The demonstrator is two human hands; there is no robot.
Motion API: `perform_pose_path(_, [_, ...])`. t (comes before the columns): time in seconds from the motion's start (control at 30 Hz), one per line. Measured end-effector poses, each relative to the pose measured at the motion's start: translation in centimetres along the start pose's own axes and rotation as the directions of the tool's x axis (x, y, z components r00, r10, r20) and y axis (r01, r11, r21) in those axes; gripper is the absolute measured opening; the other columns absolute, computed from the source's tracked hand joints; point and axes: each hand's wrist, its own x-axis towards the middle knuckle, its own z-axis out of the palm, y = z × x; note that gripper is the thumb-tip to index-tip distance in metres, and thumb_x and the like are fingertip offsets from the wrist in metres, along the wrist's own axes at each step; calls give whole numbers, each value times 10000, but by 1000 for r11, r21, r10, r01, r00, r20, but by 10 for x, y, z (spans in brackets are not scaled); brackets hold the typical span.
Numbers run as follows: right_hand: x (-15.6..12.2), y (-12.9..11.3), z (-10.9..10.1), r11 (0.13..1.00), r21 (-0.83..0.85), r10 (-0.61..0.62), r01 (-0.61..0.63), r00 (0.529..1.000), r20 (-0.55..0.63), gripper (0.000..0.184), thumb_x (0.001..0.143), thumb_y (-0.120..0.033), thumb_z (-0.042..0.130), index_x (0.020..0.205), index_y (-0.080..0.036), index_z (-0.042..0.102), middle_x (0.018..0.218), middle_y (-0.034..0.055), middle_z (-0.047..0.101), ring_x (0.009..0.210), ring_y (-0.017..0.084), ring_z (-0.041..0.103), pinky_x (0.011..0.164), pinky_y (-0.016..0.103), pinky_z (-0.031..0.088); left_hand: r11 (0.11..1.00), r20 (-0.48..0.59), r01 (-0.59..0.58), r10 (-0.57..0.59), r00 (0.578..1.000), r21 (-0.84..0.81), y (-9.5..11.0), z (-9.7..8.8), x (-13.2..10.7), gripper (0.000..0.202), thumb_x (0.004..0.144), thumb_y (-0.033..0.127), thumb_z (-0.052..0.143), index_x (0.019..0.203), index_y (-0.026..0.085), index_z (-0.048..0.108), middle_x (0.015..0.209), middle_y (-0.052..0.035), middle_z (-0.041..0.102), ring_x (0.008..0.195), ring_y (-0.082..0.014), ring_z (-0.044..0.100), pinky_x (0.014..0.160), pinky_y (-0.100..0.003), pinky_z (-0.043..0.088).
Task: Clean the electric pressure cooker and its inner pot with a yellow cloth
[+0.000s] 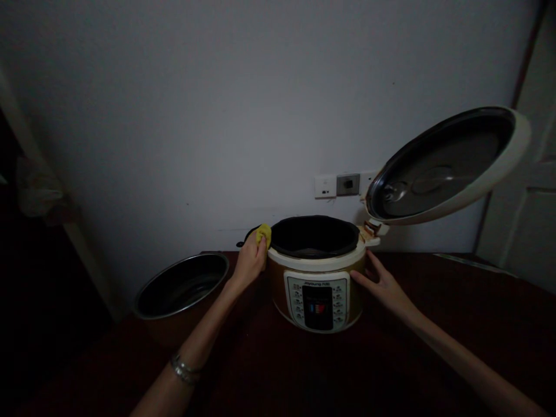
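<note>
An electric pressure cooker (319, 263) stands on the dark table with its round lid (443, 168) swung up and open to the right. My left hand (251, 258) is closed on a yellow cloth (263, 233), pressed to the left side of the cooker's rim. Fingers spread, my right hand (382, 278) rests against the cooker's right side, beside the control panel (318, 301). The cooker's inside is dark, and I cannot make out its bottom. A metal inner pot (182, 286) sits to the left, partly behind my left forearm.
Close behind the cooker is a pale wall with a socket (325, 186) and a grey switch plate (348, 185). The dark red table (417, 347) reaches to both sides. A plastic bag (39, 188) hangs at the far left; a door (530, 220) stands at the right.
</note>
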Motion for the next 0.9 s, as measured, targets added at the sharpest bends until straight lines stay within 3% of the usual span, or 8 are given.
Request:
perform_pose_path(0.07, [-1, -2, 0, 1000, -4, 6, -6, 1000, 1, 1031, 614, -662, 674, 1471, -270, 256, 1510, 90, 324, 1316, 373, 380, 1052, 502, 391, 1000, 14, 24, -24, 1000, -11, -2, 2, 5, 350, 919, 369, 338, 807, 173, 605, 815, -104, 666, 903, -219, 614, 807, -318, 440])
perform_pose_path(0.23, [-2, -8, -1, 999, -13, 30, -29, 1000, 5, 1088, 570, -689, 682, 1471, -258, 253, 1513, 88, 317, 1321, 370, 373, 1071, 482, 367, 948, 115, 307, -297, 948, -80, -18, 13, 44, 401, 890, 377, 366, 600, 176, 556, 628, -67, 609, 716, -201, 595, 711, -303, 424])
perform_pose_path(0.33, [-1, -10, -1, 999, -10, 41, -41, 999, 17, 1112, 567, -687, 683, 1478, -230, 237, 1519, 107, 299, 1320, 373, 374, 1055, 480, 388, 926, 116, 359, -346, 931, -113, -28, 18, 56, 405, 879, 385, 371, 599, 167, 564, 592, -45, 585, 622, -172, 561, 630, -276, 413])
perform_pose_path(0.5, [0, -9, 0, 1000, 0, 26, -26, 1000, 9, 1074, 569, -670, 688, 1461, -233, 279, 1506, 108, 328, 1312, 372, 388, 1058, 487, 379, 909, 80, 387, -379, 922, -155, -29, 19, 40, 346, 853, 383, 422, 665, 147, 590, 588, -25, 576, 575, -153, 533, 576, -252, 406])
perform_pose_path(0.67, [-1, -7, 0, 999, 6, 38, -38, 999, -3, 1096, 572, -665, 694, 1471, -219, 255, 1514, 114, 309, 1313, 375, 385, 1058, 485, 379, 931, 25, 328, -328, 944, -158, -16, 13, 15, 237, 853, 304, 453, 843, 144, 628, 775, -58, 654, 729, -179, 589, 692, -276, 435])
perform_pose_path(0.9, [-4, -13, -1, 999, 18, 42, -42, 999, 21, 1138, 564, -686, 686, 1485, -211, 216, 1524, 108, 288, 1333, 357, 360, 1072, 459, 365, 907, -1, 385, -391, 920, -174, -11, 16, 23, 260, 882, 279, 427, 828, 124, 627, 789, -76, 668, 784, -199, 617, 743, -307, 469])
